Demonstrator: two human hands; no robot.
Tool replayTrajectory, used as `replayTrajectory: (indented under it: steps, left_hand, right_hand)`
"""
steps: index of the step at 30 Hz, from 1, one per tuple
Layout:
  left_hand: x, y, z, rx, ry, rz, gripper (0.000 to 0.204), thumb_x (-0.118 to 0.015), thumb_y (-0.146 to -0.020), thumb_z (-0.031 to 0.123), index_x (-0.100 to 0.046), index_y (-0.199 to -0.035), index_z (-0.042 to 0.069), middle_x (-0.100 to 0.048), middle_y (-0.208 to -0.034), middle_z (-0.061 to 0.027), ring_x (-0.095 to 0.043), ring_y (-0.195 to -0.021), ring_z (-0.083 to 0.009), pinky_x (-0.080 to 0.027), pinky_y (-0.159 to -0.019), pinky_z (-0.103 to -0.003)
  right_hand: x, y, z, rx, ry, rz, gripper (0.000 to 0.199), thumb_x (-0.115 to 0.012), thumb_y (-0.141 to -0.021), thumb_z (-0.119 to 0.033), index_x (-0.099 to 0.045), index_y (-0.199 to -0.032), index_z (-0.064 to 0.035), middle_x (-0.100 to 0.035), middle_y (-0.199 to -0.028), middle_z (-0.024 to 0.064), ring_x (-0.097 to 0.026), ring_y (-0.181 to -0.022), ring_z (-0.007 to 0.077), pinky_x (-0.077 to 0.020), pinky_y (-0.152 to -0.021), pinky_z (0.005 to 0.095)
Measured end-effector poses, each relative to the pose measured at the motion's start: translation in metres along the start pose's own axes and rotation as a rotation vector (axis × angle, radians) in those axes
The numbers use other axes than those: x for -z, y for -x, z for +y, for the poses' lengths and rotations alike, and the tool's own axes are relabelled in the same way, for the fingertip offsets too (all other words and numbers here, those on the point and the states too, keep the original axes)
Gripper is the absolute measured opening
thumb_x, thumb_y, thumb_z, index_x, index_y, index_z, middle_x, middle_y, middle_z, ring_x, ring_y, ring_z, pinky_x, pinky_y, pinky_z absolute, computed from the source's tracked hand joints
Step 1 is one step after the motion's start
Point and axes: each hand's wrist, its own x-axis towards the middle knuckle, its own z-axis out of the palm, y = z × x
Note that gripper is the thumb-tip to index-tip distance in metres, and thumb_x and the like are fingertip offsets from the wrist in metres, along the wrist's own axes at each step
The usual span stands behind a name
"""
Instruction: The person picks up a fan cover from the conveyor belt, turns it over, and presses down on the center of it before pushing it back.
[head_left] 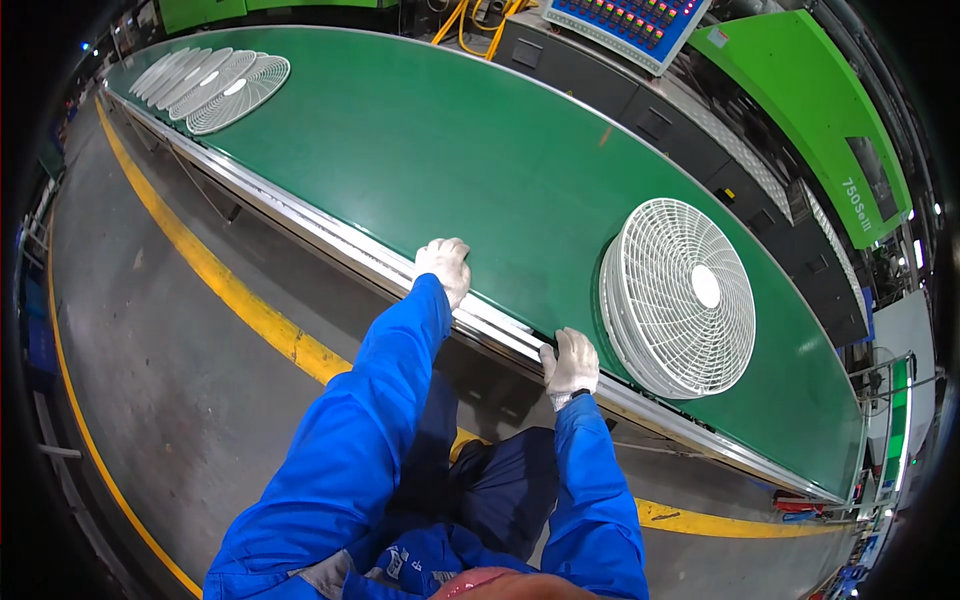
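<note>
My two hands wear white knit gloves and rest at the near edge of a long green conveyor belt. My left hand sits on the metal edge rail, its fingers bent over it. Further right, my right hand lies on the same edge with its thumb apart from the fingers, holding nothing. Just beyond it stands a stack of round white fan grilles, the top one with a solid disc at its centre. Neither hand touches the stack.
More white fan grilles lie overlapped in a row at the belt's far left end. Behind the belt are dark cabinets, a blue button panel and a green machine. A yellow line runs along the grey floor.
</note>
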Motion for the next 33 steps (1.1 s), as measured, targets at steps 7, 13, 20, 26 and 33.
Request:
replayTrajectory:
  steps: [7, 13, 20, 26, 33]
  left_hand:
    - [0.005, -0.001, 0.001, 0.01, 0.035, -0.007, 0.031, -0.058, -0.09, 0.019, -0.07, -0.118, 0.011, -0.065, -0.13, -0.0059, -0.057, -0.125, -0.0287, -0.046, -0.105, -0.044]
    - [0.003, -0.002, 0.002, -0.009, 0.05, -0.001, 0.03, -0.058, -0.09, 0.018, -0.07, -0.117, 0.012, -0.066, -0.128, -0.0054, -0.058, -0.124, -0.0286, -0.046, -0.103, -0.044]
    - [0.006, 0.0, -0.008, -0.015, 0.047, 0.027, 0.029, -0.059, -0.09, 0.019, -0.07, -0.116, 0.011, -0.067, -0.127, -0.0061, -0.058, -0.123, -0.0296, -0.047, -0.104, -0.044]
    - [-0.004, -0.014, 0.001, -0.093, 0.079, 0.092, 0.025, -0.058, -0.085, 0.012, -0.074, -0.104, 0.01, -0.072, -0.111, -0.0102, -0.065, -0.11, -0.0341, -0.052, -0.096, -0.048]
    - [-0.059, -0.003, -0.036, -0.283, 0.213, 0.296, 0.024, -0.055, -0.082, 0.002, -0.075, -0.095, 0.005, -0.074, -0.092, -0.0193, -0.071, -0.089, -0.0403, -0.058, -0.083, -0.049]
  right_hand:
    - [0.015, 0.034, -0.019, 0.083, -0.218, 0.083, 0.03, -0.074, -0.087, -0.015, -0.068, -0.115, -0.0068, -0.065, -0.124, 0.0149, -0.06, -0.118, 0.0369, -0.0483, -0.102, 0.0485]
    - [0.035, 0.152, -0.018, 0.014, -0.275, 0.024, 0.021, -0.073, -0.086, -0.015, -0.073, -0.106, -0.0098, -0.069, -0.11, 0.0138, -0.065, -0.107, 0.0359, -0.0525, -0.095, 0.0475]
    - [0.028, 0.188, -0.026, -0.433, -0.06, -0.393, 0.018, -0.074, -0.086, -0.025, -0.077, -0.093, -0.009, -0.071, -0.099, 0.0171, -0.066, -0.103, 0.0385, -0.0532, -0.092, 0.0482]
    - [0.022, 0.179, -0.015, -0.468, -0.145, -0.372, 0.023, -0.071, -0.087, -0.031, -0.076, -0.089, -0.0084, -0.071, -0.099, 0.0162, -0.065, -0.103, 0.038, -0.0517, -0.095, 0.049]
    - [0.002, 0.189, 0.015, -0.358, -0.147, -0.389, 0.026, -0.065, -0.091, -0.03, -0.074, -0.097, -0.0068, -0.068, -0.106, 0.0156, -0.062, -0.109, 0.0367, -0.0496, -0.098, 0.0473]
